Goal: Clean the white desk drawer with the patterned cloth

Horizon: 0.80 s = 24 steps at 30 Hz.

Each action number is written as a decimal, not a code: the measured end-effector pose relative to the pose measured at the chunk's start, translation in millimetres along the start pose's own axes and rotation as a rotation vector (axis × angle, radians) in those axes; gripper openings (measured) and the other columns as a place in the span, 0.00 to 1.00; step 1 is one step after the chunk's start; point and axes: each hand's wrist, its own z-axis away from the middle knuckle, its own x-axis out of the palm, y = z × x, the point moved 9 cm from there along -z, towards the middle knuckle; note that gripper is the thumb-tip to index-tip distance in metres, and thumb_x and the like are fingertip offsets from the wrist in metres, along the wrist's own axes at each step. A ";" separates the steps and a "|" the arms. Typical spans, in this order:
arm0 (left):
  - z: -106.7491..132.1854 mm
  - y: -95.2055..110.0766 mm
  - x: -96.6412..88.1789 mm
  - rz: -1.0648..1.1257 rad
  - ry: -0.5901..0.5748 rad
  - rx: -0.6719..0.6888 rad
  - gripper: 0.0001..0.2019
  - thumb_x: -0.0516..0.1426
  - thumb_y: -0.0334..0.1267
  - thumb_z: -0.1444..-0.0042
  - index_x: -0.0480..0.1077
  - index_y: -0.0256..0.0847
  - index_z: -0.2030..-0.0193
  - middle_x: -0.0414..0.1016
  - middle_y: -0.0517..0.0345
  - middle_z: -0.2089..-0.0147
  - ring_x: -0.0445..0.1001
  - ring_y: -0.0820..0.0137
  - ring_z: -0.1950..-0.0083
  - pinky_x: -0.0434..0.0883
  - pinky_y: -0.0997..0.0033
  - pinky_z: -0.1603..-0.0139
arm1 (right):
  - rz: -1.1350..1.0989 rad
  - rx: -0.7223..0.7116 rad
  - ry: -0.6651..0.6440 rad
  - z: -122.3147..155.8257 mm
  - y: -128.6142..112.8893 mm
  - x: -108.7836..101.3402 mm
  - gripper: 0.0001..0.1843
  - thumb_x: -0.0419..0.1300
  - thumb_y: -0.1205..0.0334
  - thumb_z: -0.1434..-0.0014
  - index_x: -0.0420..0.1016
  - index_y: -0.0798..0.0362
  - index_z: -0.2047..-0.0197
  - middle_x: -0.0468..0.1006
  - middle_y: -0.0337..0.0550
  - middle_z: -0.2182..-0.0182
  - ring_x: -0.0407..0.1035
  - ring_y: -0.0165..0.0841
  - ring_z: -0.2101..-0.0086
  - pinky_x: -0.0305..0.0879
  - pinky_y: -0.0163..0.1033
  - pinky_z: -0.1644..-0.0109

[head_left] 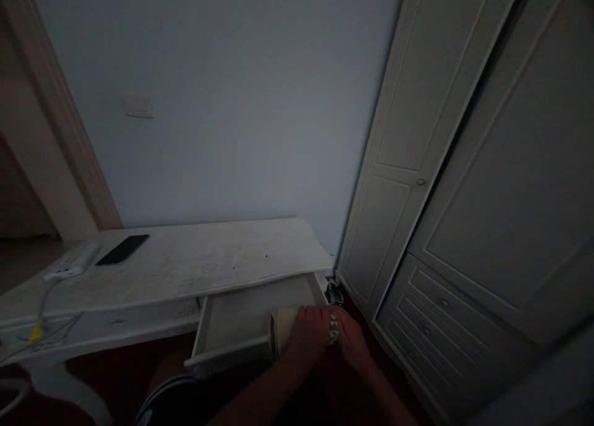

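Observation:
Over the front right corner of the pulled-out white drawer [245, 311], both hands hold a folded or rolled beige cloth-like item [283, 324]. My left hand [310, 333] is closed over its middle. At its right end, which shows a dark and light pattern, my right hand [349, 334] has its fingers closed around it. The dim light hides its exact kind, and my hands cover much of it. The visible drawer bottom is bare and pale.
The white desk [208, 253] bears a dark phone [123, 250] and a white device [74, 259] with a cable at its left end. A white wardrobe [394, 222] stands close on the right. Dark objects [334, 292] lie between desk and wardrobe.

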 end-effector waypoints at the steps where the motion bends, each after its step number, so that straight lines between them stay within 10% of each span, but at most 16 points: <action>1: 5.5 -4.5 -1.0 0.012 -0.014 0.003 0.16 0.57 0.33 0.35 0.70 0.37 0.41 0.79 0.45 0.51 0.78 0.57 0.51 0.71 0.54 0.49 | 0.034 -0.003 -0.010 -1.8 -3.9 0.5 0.22 0.44 0.51 0.23 0.77 0.47 0.46 0.82 0.48 0.51 0.77 0.38 0.51 0.72 0.44 0.43; 9: 84.4 -82.9 -15.7 0.061 -0.170 -0.135 0.28 0.55 0.26 0.43 0.66 0.40 0.34 0.78 0.45 0.42 0.75 0.55 0.42 0.69 0.52 0.39 | 0.297 -0.065 0.007 -10.0 -11.9 6.9 0.17 0.43 0.54 0.23 0.70 0.47 0.57 0.77 0.41 0.64 0.75 0.35 0.63 0.69 0.38 0.57; 16: 167.4 -167.3 -15.5 -0.044 -0.124 -0.246 0.31 0.51 0.21 0.43 0.69 0.46 0.34 0.78 0.51 0.38 0.74 0.59 0.39 0.66 0.55 0.33 | 0.560 -0.133 0.197 -10.4 -42.0 2.5 0.14 0.48 0.63 0.27 0.74 0.49 0.57 0.79 0.53 0.50 0.71 0.44 0.50 0.64 0.50 0.44; 21: 182.3 -164.2 -12.2 -0.189 0.065 -0.315 0.28 0.52 0.22 0.39 0.71 0.46 0.34 0.77 0.47 0.38 0.73 0.54 0.37 0.65 0.48 0.32 | 0.627 -0.184 0.179 -17.8 -88.2 46.6 0.08 0.56 0.61 0.30 0.77 0.49 0.57 0.78 0.52 0.44 0.68 0.45 0.45 0.58 0.50 0.39; 24: 181.3 -152.2 -11.8 -0.226 0.126 -0.351 0.27 0.53 0.23 0.38 0.71 0.45 0.34 0.76 0.44 0.38 0.72 0.52 0.37 0.63 0.46 0.32 | 0.648 -0.178 0.036 -29.3 -100.4 82.2 0.10 0.57 0.58 0.29 0.79 0.50 0.60 0.83 0.49 0.56 0.74 0.41 0.54 0.61 0.44 0.47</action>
